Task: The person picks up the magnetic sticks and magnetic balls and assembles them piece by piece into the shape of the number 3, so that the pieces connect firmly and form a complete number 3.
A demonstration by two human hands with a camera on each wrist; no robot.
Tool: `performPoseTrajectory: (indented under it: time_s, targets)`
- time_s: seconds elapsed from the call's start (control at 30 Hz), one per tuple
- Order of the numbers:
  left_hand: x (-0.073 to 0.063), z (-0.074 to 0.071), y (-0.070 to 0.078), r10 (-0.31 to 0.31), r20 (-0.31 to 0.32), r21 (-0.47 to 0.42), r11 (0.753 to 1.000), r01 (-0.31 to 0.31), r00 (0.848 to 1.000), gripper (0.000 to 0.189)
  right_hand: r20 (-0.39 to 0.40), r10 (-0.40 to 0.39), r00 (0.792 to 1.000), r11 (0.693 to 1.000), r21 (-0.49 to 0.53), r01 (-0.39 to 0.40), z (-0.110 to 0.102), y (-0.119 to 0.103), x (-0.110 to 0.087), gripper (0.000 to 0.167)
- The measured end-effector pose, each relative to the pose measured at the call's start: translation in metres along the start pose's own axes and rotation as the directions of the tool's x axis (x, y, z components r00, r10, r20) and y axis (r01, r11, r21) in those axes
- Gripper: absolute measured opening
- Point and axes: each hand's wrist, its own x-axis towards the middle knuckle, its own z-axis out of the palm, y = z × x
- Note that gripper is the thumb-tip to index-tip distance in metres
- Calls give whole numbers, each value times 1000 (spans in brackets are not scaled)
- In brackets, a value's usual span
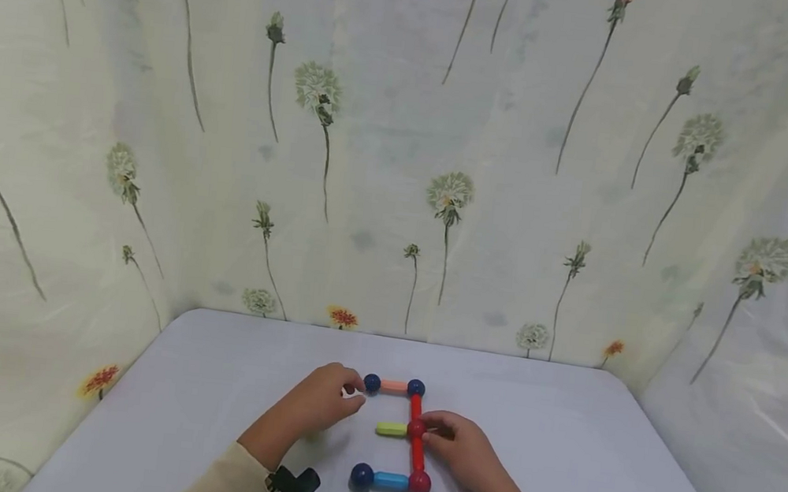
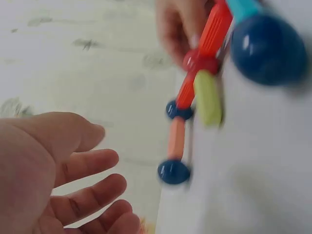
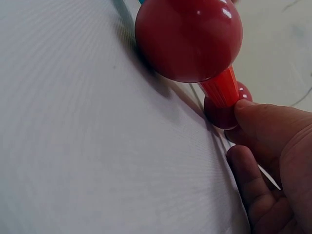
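Note:
A figure of toy rods and balls lies on the white table. Its right side has two red rods [image 1: 418, 456] joined at a middle red ball [image 1: 417, 429], which my right hand [image 1: 470, 453] pinches between thumb and fingers. From that ball a yellow-green rod [image 1: 390, 429] points left with a free end. The top arm is a salmon rod [image 1: 393, 386] between two dark blue balls [image 1: 416, 388]. Below, a light blue rod [image 1: 390, 482] links a red ball [image 1: 419, 484] to a dark blue ball [image 1: 361, 476]. Beside the top left ball, my left hand [image 1: 325, 398] hovers with loosely bent, empty fingers.
The white table [image 1: 226, 364] has rounded far corners. Behind it and at both sides hangs a pale curtain [image 1: 374, 157] printed with dandelions. Dark straps with small devices [image 1: 296, 484] sit on both wrists, near the cream sleeves [image 1: 228, 483].

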Motion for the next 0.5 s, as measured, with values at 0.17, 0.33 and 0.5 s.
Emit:
performPoseTrajectory:
  time_s: [0.17,0.33,0.5]
  targets:
    - [-10,-15,-27,-44,2,19,999,44,999,27,-12,16,1000,1000,-10,-16,0,-1,0,28]
    - [-19,-23,-53,-72,60,-8,997,72,996,30,-8,23,1000,1000,-5,-23,1,-2,0,26]
    - [-22,-24,-69,-47,136,-43,998,53,990,37,-5,31,1000,1000,-1,-31,0,-3,0,26]
